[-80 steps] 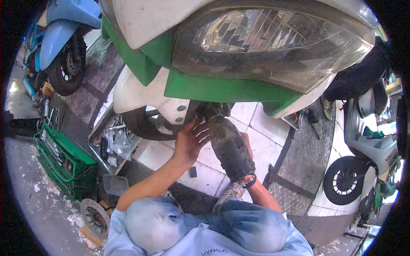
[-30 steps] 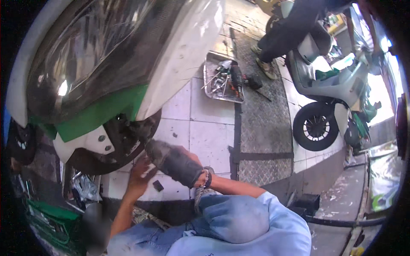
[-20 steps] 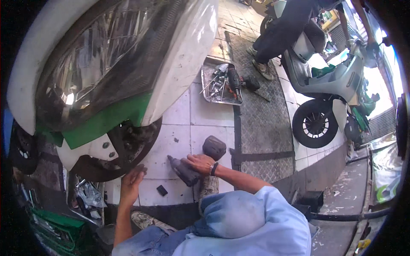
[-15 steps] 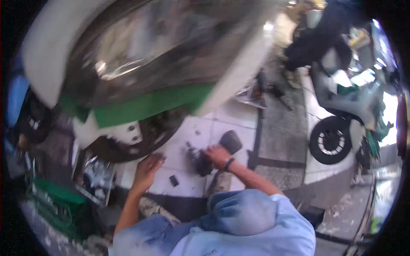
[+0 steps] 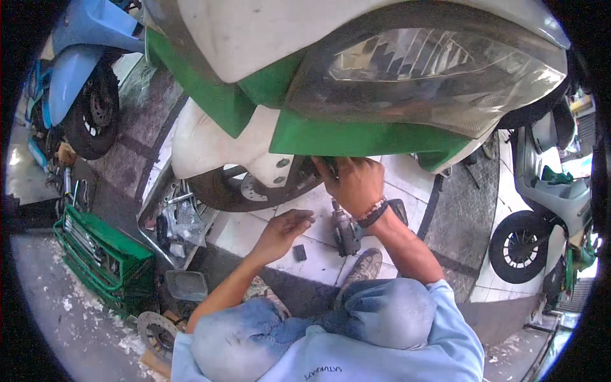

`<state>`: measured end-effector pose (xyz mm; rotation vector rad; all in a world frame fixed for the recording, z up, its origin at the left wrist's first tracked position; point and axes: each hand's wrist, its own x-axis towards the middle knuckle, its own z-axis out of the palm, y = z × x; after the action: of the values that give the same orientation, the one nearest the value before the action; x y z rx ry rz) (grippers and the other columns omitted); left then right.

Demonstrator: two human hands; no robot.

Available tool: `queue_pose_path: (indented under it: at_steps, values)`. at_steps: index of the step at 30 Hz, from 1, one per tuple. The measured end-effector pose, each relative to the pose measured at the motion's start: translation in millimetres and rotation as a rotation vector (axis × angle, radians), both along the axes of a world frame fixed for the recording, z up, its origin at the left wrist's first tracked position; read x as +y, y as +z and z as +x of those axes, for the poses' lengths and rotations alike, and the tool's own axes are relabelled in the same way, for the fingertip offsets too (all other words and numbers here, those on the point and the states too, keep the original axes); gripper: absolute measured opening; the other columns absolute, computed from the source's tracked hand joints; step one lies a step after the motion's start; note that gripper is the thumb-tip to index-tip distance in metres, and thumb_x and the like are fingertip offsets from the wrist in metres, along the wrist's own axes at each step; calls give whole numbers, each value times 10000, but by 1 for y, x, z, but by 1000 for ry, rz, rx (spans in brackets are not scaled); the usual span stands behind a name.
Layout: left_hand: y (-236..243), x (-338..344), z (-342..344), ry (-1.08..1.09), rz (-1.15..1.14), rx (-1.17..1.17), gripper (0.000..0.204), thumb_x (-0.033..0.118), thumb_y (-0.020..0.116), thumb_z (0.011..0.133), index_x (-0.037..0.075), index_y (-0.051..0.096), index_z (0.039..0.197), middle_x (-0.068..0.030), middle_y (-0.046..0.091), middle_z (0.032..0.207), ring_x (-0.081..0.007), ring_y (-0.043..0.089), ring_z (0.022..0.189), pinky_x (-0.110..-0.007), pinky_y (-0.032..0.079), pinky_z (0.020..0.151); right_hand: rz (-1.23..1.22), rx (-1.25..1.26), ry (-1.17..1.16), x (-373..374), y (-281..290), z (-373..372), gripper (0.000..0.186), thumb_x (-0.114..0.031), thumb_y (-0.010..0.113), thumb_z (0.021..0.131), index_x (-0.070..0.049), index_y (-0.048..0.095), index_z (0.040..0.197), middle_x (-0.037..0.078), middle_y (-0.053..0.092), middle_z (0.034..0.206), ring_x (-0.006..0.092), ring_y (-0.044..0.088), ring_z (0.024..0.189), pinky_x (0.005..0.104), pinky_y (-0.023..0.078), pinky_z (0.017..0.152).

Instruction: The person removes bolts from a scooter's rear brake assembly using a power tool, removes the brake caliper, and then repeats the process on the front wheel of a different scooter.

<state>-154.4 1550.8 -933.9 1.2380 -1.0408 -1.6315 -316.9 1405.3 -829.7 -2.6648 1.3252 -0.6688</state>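
A cordless impact wrench point(image 5: 345, 232) lies on the white floor tiles, its handle partly hidden behind my right wrist and its dark battery end showing beyond. My right hand point(image 5: 358, 184) is raised above it, reaching under the green panel point(image 5: 356, 137) of a white and green scooter beside the front wheel point(image 5: 235, 197). The panel and shadow hide its fingertips. Lower and to the left, my left hand point(image 5: 285, 235) hovers over the tiles, fingers curled in against the thumb; what they hold, if anything, is too small to make out. A small black block point(image 5: 300, 253) lies below it.
The scooter's headlight point(image 5: 414, 57) overhangs my hands. Left stand a metal tray point(image 5: 180, 223) of parts and tools, a green toolbox point(image 5: 105, 258), a brake disc point(image 5: 158, 331) and a blue scooter point(image 5: 83, 70). A grey scooter point(image 5: 541, 184) is parked at right.
My right hand has left the impact wrench on the floor and moved up to the scooter. My view has shifted, and the left hand stays low with its fingers curled.
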Motion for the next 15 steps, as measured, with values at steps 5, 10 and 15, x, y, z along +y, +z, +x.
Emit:
queue_pose_path:
  at_steps: [5, 10, 15]
  values:
    - [-5, 4, 7, 26, -22, 22, 344, 213, 615, 1031, -4, 606, 1297, -108, 696, 1211, -153, 636, 1136, -299, 488, 1013, -10, -234, 24, -2, -7, 2, 171, -227, 746, 878, -108, 711, 994, 94, 688, 718, 326, 656, 567, 409, 516, 526]
    - [-7, 13, 14, 48, 60, 44, 370, 223, 629, 1021, -23, 598, 1297, -129, 691, 1231, -171, 638, 1140, -314, 486, 1020, -240, -151, 159, -10, 3, 3, 181, -222, 763, 863, -115, 710, 999, 53, 695, 709, 313, 652, 596, 416, 521, 601]
    - [-7, 18, 25, 92, 68, 2, 371, 243, 633, 1015, -12, 640, 1283, -120, 704, 1224, -192, 653, 1141, -336, 491, 1029, 87, -1, 77, 12, 12, 15, 250, -297, 760, 868, -112, 708, 1028, 73, 704, 717, 326, 660, 610, 426, 516, 585]
